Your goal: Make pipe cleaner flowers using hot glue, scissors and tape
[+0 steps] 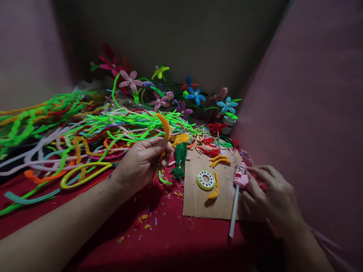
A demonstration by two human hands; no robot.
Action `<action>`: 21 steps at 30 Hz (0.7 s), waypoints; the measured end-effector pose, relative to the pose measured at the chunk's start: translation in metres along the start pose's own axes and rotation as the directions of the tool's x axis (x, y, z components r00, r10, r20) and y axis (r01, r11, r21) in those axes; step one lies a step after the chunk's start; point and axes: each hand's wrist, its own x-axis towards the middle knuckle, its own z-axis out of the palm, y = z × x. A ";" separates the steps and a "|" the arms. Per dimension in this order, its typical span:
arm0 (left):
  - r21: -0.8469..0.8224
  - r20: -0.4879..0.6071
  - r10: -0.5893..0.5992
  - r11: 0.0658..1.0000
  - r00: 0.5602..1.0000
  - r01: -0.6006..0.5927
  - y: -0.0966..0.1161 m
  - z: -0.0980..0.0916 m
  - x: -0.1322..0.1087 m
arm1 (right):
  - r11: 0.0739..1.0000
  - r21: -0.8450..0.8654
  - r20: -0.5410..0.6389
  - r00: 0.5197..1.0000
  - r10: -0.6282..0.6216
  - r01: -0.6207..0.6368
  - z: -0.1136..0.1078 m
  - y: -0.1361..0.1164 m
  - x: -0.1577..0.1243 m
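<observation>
My left hand (144, 158) is closed in a pinch on a partly built orange pipe-cleaner flower (163, 126), its fuzzy petals spreading above and right of my fingertips. Over the right edge of the brown board, my right hand (275, 190) has its fingers closed at the side of a pink glue gun (241, 175); part of the grip is hidden. A pale glue stick (234, 213) sticks out of the gun toward me. On the board (195, 204) lie a yellow-rimmed tape roll (205, 180) and loose orange petals (217, 185). Green pipe-cleaner strands (180, 160) hang just right of my left hand.
A large heap of coloured pipe cleaners (93, 128) covers the left and back of the red cloth (170, 238). Yellow-handled scissors (85, 175) lie beside my left forearm. Finished pipe-cleaner flowers (195, 95) stand at the back. Fuzzy clippings (144, 218) are scattered in front.
</observation>
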 end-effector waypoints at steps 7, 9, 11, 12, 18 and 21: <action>-0.112 0.144 -0.090 0.988 0.986 0.107 -0.006 0.007 -0.010 | 0.135 0.846 0.516 0.856 0.034 -0.516 0.036 -0.101 0.020; -0.136 0.182 -0.122 0.980 0.976 0.148 -0.007 0.008 -0.013 | -0.151 0.851 0.515 0.856 0.050 -0.503 0.042 -0.114 0.028; -0.147 0.223 -0.148 0.972 0.964 0.183 -0.008 0.009 -0.014 | -0.277 0.846 0.485 0.874 0.041 -0.456 0.043 -0.121 0.034; -0.147 0.239 -0.158 0.969 0.958 0.197 -0.008 0.010 -0.015 | -0.293 0.849 0.469 0.882 0.037 -0.439 0.042 -0.123 0.035; -0.126 0.239 -0.158 0.973 0.958 0.192 -0.010 0.009 -0.012 | -0.196 0.895 0.420 0.905 0.071 -0.400 0.030 -0.130 0.038; -0.110 0.165 -0.125 0.983 0.978 0.144 -0.013 0.005 -0.008 | -0.158 0.910 0.402 0.910 0.099 -0.385 0.021 -0.129 0.042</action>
